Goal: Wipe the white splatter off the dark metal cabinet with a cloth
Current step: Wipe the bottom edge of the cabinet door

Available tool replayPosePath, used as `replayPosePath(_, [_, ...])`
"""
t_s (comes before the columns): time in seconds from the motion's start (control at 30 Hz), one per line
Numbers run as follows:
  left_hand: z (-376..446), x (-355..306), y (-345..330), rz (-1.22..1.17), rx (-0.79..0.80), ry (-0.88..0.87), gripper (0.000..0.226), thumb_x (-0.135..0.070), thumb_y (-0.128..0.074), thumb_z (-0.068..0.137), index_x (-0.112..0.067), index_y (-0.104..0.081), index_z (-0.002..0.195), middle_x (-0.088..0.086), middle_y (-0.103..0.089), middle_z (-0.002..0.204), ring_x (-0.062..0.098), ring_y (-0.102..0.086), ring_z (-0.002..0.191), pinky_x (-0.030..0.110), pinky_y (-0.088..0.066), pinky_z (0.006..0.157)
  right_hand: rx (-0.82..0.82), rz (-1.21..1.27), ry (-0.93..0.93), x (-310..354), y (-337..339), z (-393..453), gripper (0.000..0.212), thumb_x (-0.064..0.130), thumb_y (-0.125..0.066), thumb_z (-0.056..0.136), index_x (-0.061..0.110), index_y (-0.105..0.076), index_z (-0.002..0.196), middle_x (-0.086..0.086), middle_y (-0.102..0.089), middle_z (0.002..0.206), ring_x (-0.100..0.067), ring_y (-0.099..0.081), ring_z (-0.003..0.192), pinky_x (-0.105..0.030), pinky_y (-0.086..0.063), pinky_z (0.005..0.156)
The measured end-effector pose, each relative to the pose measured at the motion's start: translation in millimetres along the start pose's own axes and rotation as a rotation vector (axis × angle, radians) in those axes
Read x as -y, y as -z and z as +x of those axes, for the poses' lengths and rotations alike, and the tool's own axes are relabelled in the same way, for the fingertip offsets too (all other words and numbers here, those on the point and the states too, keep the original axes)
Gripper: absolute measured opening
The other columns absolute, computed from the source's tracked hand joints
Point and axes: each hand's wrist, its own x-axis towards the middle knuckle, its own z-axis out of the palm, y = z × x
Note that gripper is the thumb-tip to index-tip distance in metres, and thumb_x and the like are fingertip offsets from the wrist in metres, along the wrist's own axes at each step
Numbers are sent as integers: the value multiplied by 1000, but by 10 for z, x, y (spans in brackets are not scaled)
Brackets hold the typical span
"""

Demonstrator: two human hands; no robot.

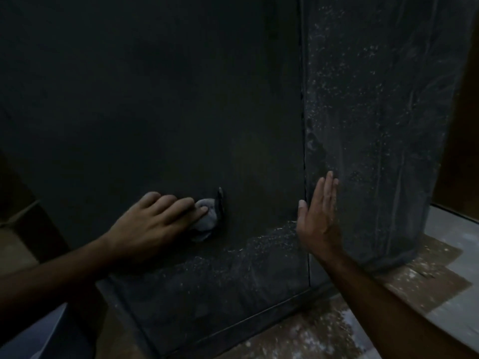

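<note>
right hand (317, 218) nearest, fingers straight, flat against cabinet (181, 99) corner. left hand (155, 224) bunching cloth (206, 222) beside handle (220, 203): soft, light, likely best held wadded. splatter (259, 244) low, right.

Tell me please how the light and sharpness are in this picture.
Head view: very dim, the cabinet front nearly black with no glare; its right side catches more light, so the white splatter shows there. The image is soft, and the cloth under the left hand looks blurred. The right hand is clearer. Straight edges bend slightly, wide-angle.
</note>
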Motion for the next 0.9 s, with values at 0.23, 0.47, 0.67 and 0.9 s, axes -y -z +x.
replayPosePath(0.23, [204, 98, 57, -13, -267, 540, 56, -34, -53, 101, -14, -46, 153, 20, -45, 133, 39, -46, 103, 47, -31, 82, -6, -12, 31, -36, 18, 15, 68, 31, -31, 107, -7, -8, 159, -26, -2, 170, -41, -3, 158, -56, -18, 127])
replayPosePath(0.47, [342, 27, 7, -25, -180, 286, 57, -34, -50, 97, -14, -51, 151, 15, -45, 137, 35, -45, 106, 46, -31, 84, 4, 40, -59, 70, -13, 29, 71, 34, -28, 106, -8, -11, 160, -22, 1, 171, -38, -1, 159, -54, -15, 128])
replayPosePath(0.67, [1170, -83, -54, -30, -247, 473, 69, -33, -74, 91, -13, -49, 151, 18, -45, 137, 34, -42, 108, 46, -31, 86, 21, -2, -69, 86, 25, 36, 71, 37, -27, 105, -6, -11, 160, -20, 1, 171, -36, -2, 159, -51, -17, 127])
replayPosePath(0.9, [1378, -244, -220, 5, -210, 366, 71, -35, -76, 86, -15, -52, 149, 12, -40, 138, 31, -42, 106, 42, -30, 84, 71, 14, -52, 33, 84, 28, 70, 37, -27, 105, -4, -14, 160, -16, 1, 172, -34, -3, 159, -50, -19, 127])
